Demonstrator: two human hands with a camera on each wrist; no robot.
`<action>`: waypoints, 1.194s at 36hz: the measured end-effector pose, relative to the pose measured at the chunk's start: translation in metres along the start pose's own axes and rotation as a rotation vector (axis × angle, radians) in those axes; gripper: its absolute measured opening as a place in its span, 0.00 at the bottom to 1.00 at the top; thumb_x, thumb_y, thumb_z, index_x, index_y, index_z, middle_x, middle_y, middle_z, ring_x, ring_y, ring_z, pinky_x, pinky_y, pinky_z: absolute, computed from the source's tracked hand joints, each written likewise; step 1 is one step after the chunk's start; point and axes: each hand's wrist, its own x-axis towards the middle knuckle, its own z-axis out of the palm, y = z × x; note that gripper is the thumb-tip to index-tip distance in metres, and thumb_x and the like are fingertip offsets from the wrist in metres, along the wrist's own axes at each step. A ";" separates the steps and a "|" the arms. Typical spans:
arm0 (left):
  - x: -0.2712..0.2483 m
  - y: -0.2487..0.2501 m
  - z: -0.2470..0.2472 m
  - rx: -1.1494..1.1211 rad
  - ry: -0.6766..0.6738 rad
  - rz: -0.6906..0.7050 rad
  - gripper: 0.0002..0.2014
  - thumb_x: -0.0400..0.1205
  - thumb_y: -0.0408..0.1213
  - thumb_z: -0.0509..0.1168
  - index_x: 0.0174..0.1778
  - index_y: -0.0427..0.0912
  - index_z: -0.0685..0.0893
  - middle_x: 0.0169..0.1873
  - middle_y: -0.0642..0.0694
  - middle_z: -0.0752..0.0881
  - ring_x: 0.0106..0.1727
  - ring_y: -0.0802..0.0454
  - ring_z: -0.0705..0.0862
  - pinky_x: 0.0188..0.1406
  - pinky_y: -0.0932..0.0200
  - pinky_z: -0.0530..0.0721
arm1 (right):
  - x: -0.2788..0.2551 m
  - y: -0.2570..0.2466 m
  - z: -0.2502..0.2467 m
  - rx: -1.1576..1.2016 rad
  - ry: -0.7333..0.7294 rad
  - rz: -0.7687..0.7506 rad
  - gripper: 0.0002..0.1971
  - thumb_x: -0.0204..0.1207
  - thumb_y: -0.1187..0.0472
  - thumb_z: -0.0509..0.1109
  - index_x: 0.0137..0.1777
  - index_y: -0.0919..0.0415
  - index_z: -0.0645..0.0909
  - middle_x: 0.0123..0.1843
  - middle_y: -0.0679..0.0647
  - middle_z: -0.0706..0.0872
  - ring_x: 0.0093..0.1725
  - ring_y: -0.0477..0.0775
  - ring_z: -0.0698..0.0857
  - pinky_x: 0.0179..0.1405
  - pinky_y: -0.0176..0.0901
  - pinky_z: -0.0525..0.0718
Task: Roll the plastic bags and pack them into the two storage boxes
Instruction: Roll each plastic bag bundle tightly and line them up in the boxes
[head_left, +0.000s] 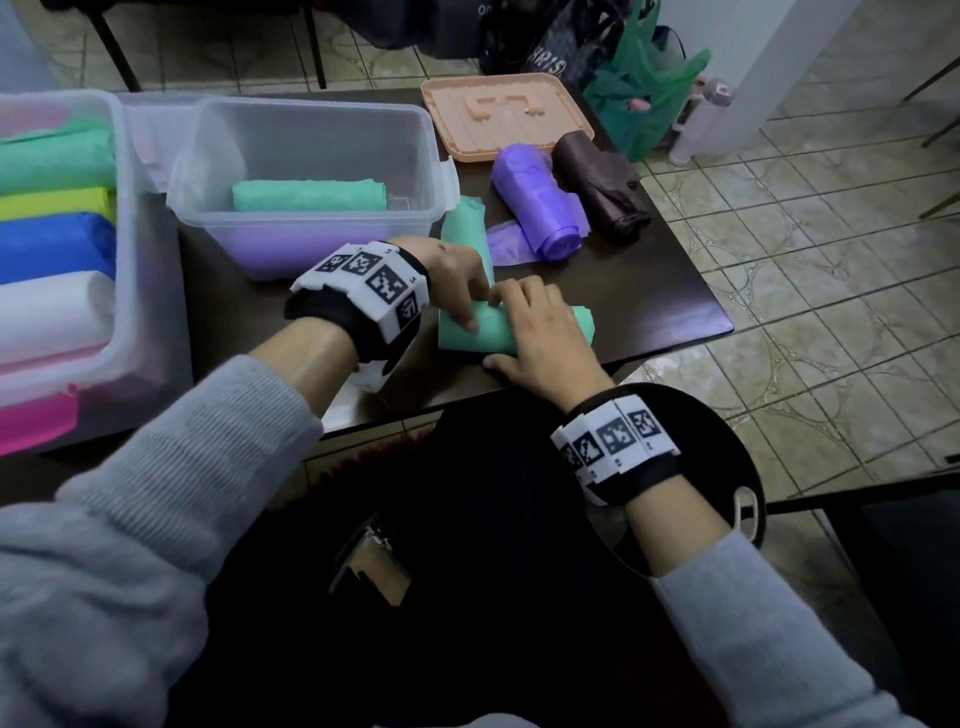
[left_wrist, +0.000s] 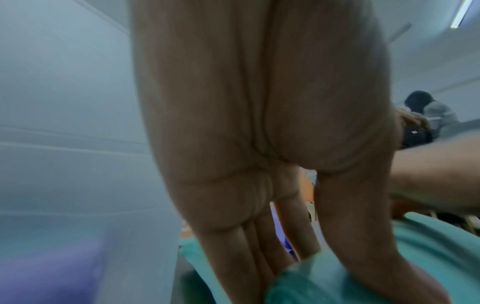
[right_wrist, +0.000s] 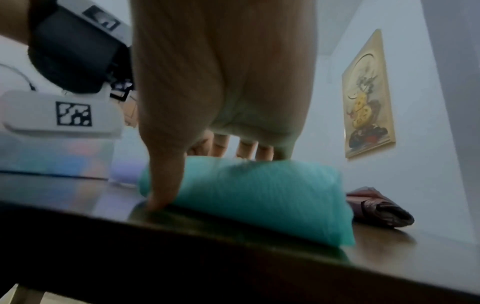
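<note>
A mint green plastic bag (head_left: 467, 332) lies half rolled near the front edge of the dark table (head_left: 649, 291), its flat tail (head_left: 464, 228) running away towards the boxes. My left hand (head_left: 465, 299) pinches the roll's left part between thumb and fingers; the green bag (left_wrist: 324, 277) bunches there. My right hand (head_left: 537, 325) curls over the roll, and its thumb (right_wrist: 166, 174) presses at the near side of the green bag (right_wrist: 259, 195). The middle clear box (head_left: 332, 111) holds a green roll (head_left: 309, 195) above a purple one. The left clear box (head_left: 122, 156) holds several coloured rolls.
A purple bag (head_left: 540, 208) and a dark brown bag (head_left: 602, 187) lie loosely rolled on the table's right side. Behind them rests an orange lid (head_left: 504, 117). Bags stand on the tiled floor beyond the table. My lap is just below the table's front edge.
</note>
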 end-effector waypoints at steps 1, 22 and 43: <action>0.000 -0.001 -0.001 -0.004 -0.023 -0.005 0.21 0.77 0.41 0.72 0.66 0.42 0.81 0.50 0.46 0.83 0.50 0.49 0.79 0.57 0.56 0.77 | -0.001 -0.001 0.003 -0.010 0.013 -0.001 0.33 0.65 0.52 0.78 0.68 0.59 0.71 0.62 0.58 0.73 0.58 0.61 0.74 0.61 0.51 0.72; -0.026 0.000 0.032 0.029 0.266 0.024 0.28 0.68 0.41 0.78 0.66 0.48 0.83 0.56 0.40 0.86 0.56 0.41 0.82 0.52 0.53 0.81 | 0.017 0.009 -0.025 0.250 -0.387 0.081 0.25 0.77 0.44 0.67 0.73 0.50 0.76 0.64 0.56 0.71 0.68 0.57 0.68 0.69 0.48 0.66; -0.017 -0.006 0.004 -0.193 0.186 0.002 0.32 0.70 0.38 0.79 0.70 0.42 0.79 0.57 0.48 0.84 0.59 0.52 0.81 0.58 0.61 0.76 | 0.013 0.005 -0.017 0.263 -0.168 0.077 0.24 0.75 0.49 0.71 0.69 0.59 0.78 0.64 0.60 0.82 0.64 0.59 0.79 0.63 0.47 0.74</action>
